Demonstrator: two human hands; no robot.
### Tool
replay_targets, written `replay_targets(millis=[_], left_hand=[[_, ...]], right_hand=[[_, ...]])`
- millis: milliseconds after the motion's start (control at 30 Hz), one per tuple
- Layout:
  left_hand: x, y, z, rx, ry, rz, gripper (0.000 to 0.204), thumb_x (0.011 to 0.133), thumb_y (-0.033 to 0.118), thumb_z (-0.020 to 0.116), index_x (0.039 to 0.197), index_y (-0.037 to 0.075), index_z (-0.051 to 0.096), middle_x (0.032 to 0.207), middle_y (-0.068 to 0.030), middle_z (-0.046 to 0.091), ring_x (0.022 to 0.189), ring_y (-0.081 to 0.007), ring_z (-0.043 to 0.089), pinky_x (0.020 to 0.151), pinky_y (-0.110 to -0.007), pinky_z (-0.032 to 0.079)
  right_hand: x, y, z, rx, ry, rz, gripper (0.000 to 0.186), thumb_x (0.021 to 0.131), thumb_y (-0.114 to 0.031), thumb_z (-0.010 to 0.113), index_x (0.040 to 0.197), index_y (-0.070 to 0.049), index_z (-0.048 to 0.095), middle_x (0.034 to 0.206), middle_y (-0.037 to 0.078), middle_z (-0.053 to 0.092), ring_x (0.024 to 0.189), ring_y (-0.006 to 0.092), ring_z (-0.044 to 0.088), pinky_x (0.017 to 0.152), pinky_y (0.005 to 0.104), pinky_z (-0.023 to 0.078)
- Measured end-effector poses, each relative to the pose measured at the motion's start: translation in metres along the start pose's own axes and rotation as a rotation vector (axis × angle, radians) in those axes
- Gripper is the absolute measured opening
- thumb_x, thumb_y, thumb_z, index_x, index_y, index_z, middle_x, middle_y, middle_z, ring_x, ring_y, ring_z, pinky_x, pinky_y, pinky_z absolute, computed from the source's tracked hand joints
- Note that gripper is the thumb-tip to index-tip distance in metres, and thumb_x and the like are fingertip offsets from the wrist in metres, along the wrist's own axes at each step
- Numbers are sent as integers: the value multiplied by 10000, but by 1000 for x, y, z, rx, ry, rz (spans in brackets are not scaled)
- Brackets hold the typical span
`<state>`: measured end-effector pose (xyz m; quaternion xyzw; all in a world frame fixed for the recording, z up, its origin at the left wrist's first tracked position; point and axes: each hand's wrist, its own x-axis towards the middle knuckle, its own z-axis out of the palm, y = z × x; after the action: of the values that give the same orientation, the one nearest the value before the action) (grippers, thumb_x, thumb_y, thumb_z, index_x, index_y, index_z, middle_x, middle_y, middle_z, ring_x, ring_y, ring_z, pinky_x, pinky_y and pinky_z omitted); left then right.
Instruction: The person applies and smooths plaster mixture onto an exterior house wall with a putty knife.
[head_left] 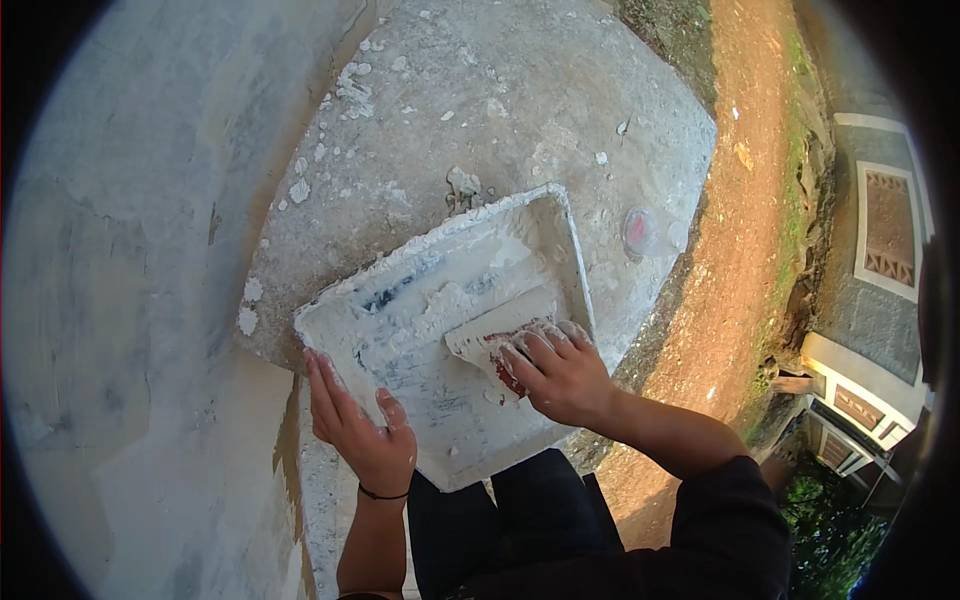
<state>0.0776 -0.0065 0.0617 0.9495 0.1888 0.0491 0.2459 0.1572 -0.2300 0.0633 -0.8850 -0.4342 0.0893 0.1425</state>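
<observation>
A shallow rectangular tray point(577, 245), crusted with white plaster, lies tilted across the middle in front of my legs. My left hand point(365, 430) grips its left edge, fingers straight along the outer side and thumb over the rim. In my right hand point(562, 375) is a wide putty scraper point(500, 325), its blade coated white and a reddish part showing under my fingers. The blade rests against the tray's inside, towards its right. Wet white plaster point(450, 303) is smeared and lumped over the tray bottom, with dark streaks showing through. Plaster whitens my fingers on both hands.
Beneath the tray is a concrete slab point(530, 110) spotted with dried plaster. A smeared, pale wall point(130, 300) rises on the left. Near the slab's right edge sits a clear plastic cup point(640, 230). Beyond run a reddish dirt path point(740, 250) and a building point(880, 300).
</observation>
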Motion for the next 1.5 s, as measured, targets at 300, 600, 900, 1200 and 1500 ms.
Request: replay_targets(millis=[300, 600, 900, 1200, 1500], left_hand=[[2, -9, 8, -35, -2, 62, 601, 875, 239, 452, 1344, -98, 290, 1398, -276, 247, 1282, -420, 290, 1022, -486, 257], [1, -13, 13, -26, 10, 72, 583, 879, 209, 473, 1359, -62, 281, 1397, -254, 222, 1300, -414, 260, 1040, -492, 270], [2, -15, 16, -32, 34, 79, 587, 900, 259, 436, 1346, -93, 287, 1389, -276, 231, 1287, -419, 260, 1016, -485, 288], [1, -17, 16, -18, 29, 78, 589, 910, 265, 431, 1343, -103, 277, 1391, -275, 226, 1294, -415, 247, 1021, -487, 283], [4, -14, 20, -80, 16, 81, 603, 895, 219, 458, 1363, -94, 242, 1402, -269, 142, 1311, -416, 197, 1032, -491, 274]], right_hand=[[5, 16, -34, 1, 17, 23, 296, 732, -184, 623, 1014, -98, 644, 1022, 77, 575, 913, 261, 588, 782, 439, 481], [3, 116, -80, 865, 19, 418, 273, 643, 48, 697, 905, -21, 659, 904, 93, 643, 827, 202, 621, 726, 309, 484], [49, 141, -40, 1198, 291, 796, 192, 716, -118, 738, 791, 1, 607, 704, 51, 630, 605, 120, 604, 539, 232, 458], [81, 120, -23, 947, 717, 1138, 399, 817, -352, 664, 614, -37, 528, 526, 43, 538, 424, 128, 504, 378, 271, 373], [88, 106, -15, 610, 401, 1234, 318, 764, -247, 588, 600, 25, 582, 512, 132, 564, 477, 224, 560, 525, 346, 449]])
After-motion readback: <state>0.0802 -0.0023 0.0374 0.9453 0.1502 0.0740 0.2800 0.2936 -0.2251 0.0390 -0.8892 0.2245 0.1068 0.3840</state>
